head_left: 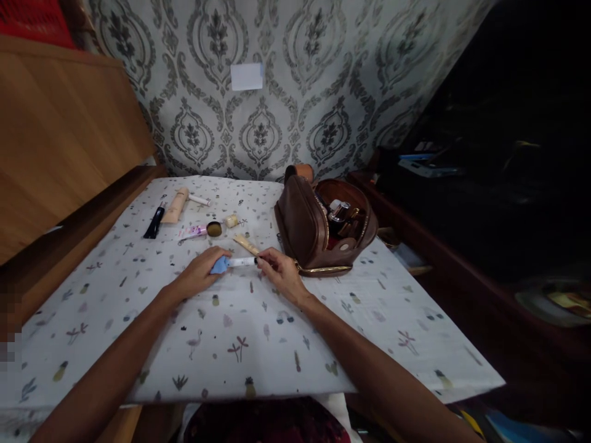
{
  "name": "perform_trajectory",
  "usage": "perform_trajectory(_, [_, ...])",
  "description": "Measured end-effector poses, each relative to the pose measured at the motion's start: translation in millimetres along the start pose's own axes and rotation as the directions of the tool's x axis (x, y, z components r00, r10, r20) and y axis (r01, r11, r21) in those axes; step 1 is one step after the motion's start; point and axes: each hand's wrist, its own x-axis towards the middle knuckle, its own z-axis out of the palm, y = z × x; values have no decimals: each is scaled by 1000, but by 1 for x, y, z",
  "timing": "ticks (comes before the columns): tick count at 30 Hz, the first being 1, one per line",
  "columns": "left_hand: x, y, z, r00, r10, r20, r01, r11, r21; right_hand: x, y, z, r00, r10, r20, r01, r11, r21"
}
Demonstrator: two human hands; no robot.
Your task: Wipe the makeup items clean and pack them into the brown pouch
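A slim white tube with a black end (242, 262) lies level between my two hands, just above the printed tablecloth. My left hand (203, 271) is closed on a blue cloth (220, 265), which meets the tube's left end. Pinched in the fingers of my right hand (279, 271) is the tube's black end. A thin beige tube (246, 244) lies just beyond it. To the right stands a brown cosmetic bag (307, 221), unzipped, with several items (341, 212) inside.
Farther back lie a dark tube (155, 222), a peach tube (176, 206), a white stick (199, 200), a pink tube (192, 232), a round dark-topped item (214, 229) and a small yellowish jar (231, 221). A wooden panel (69, 117) borders the left; patterned wallpaper (272, 37) stands behind.
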Motion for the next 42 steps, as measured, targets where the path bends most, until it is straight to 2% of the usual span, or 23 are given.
perform_trajectory(3, [0, 15, -1, 991, 37, -131, -10, 980, 199, 0, 0, 3, 1000, 1, -26, -1, 1000, 15])
perform_trajectory(5, [3, 31, 6, 982, 91, -165, -36, 950, 309, 0, -1, 5, 1000, -5, -28, 5, 999, 32])
perform_trajectory(8, [11, 54, 25, 980, 182, -81, -134, 904, 406, -3, -3, 9, 1000, -13, -20, 15, 995, 102])
perform_trajectory(10, [16, 58, 35, 982, 185, -29, -155, 888, 434, -5, -5, 10, 999, -19, -40, 24, 992, 121])
perform_trajectory(12, [19, 50, 39, 987, 161, -24, -133, 886, 445, -6, -7, 9, 997, -14, -70, 22, 994, 103])
perform_trajectory(14, [19, 32, 37, 991, 119, -62, -81, 897, 434, -7, -10, 6, 995, -3, -100, 11, 996, 85])
perform_trajectory(17, [17, 1, 28, 985, 94, -146, -48, 955, 292, -6, -18, 0, 990, -5, -138, 15, 998, 69])
perform_trajectory(19, [14, -10, 24, 980, 79, -184, -38, 976, 214, -6, -22, -3, 987, -17, -160, 25, 999, 48])
perform_trajectory(22, [9, -8, 22, 977, 51, -207, -14, 984, 177, -6, -24, -4, 983, -19, -183, 30, 998, 57])
perform_trajectory(27, [6, -4, 18, 970, 60, -237, -3, 972, 234, -1, -19, -2, 989, 63, -136, -23, 960, 278])
perform_trajectory(30, [3, -19, 3, 970, 100, -222, -22, 945, 326, 2, -20, -4, 973, 81, -215, -10, 951, 310])
perform_trajectory(32, [2, -24, -9, 957, 71, -281, 36, 933, 357, 2, -22, -5, 962, 61, -265, 15, 961, 275])
perform_trajectory(34, [3, -15, -16, 946, 29, -322, 74, 950, 304, 0, -27, -6, 958, 31, -286, 36, 974, 226])
perform_trajectory(35, [4, -5, -16, 951, 26, -307, 57, 965, 257, -1, -30, -5, 961, 8, -276, 49, 979, 199])
perform_trajectory(39, [13, 47, 0, 983, 159, -88, -141, 973, 182, -10, -39, -4, 977, -132, -166, 153, 980, 126])
perform_trajectory(42, [18, 64, 9, 994, 106, 3, -106, 986, 128, -11, -42, -7, 974, -168, -151, 187, 975, 123])
